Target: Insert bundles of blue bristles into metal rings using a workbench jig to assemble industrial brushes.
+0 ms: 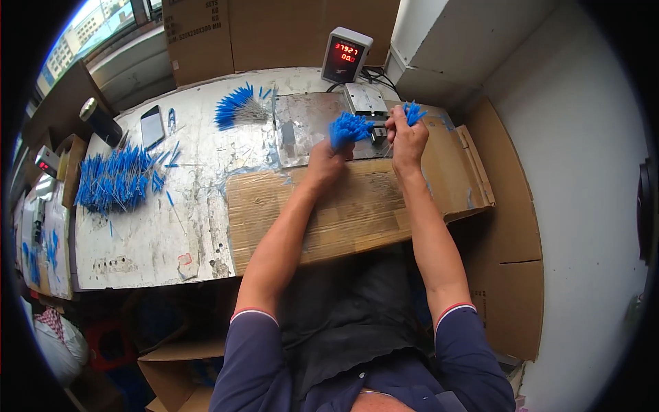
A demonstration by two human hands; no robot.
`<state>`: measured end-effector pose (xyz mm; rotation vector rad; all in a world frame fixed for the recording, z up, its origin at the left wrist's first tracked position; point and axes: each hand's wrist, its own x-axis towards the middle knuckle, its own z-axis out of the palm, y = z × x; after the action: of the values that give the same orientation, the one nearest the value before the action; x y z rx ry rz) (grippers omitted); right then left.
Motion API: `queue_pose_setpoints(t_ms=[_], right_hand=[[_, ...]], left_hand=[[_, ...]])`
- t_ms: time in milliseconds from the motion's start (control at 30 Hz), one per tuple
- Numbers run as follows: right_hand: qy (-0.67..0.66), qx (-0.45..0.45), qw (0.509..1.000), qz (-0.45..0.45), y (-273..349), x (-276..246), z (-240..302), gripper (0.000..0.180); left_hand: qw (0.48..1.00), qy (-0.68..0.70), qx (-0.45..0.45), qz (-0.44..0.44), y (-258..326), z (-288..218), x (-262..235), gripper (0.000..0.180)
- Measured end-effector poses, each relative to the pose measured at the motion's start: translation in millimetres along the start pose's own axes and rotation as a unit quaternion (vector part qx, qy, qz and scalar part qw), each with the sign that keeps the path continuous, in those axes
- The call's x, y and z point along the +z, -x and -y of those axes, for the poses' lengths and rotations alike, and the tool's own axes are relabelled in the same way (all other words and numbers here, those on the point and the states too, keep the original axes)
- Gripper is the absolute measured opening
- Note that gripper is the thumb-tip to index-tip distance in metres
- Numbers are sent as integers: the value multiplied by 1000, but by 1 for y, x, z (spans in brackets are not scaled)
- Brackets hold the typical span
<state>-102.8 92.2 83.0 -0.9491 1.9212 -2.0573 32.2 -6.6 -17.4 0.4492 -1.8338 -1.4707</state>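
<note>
My left hand is closed round a thick bunch of thin wires with blue ends, the blue ends pointing up and away. To its right, my right hand pinches a smaller bunch of blue-ended wires; some thin wire ends show below its fingers. Between and just beyond both hands is a small metal fixture on a steel plate. A fanned pile of blue-ended wires lies left of the plate. My fingertips are partly hidden by the bunches.
A large heap of blue-ended wires lies on the worn white table at left, near a phone and a dark flask. Cardboard covers the near edge. A counter with red digits stands behind the fixture; a white wall is right.
</note>
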Motion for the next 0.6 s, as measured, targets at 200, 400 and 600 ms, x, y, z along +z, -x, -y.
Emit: queue_pose_setpoints(t_ms=[200, 400, 600], right_hand=[[17, 20, 1000, -11, 59, 0, -64, 22], [-68, 195, 970, 132, 63, 8, -48, 20], [-76, 245, 951, 174, 63, 4, -39, 19]], left_hand=[[985, 161, -27, -57, -6, -10, 6, 12], [975, 191, -94, -65, -4, -14, 2, 15], [979, 159, -118, -38, -6, -16, -1, 17]])
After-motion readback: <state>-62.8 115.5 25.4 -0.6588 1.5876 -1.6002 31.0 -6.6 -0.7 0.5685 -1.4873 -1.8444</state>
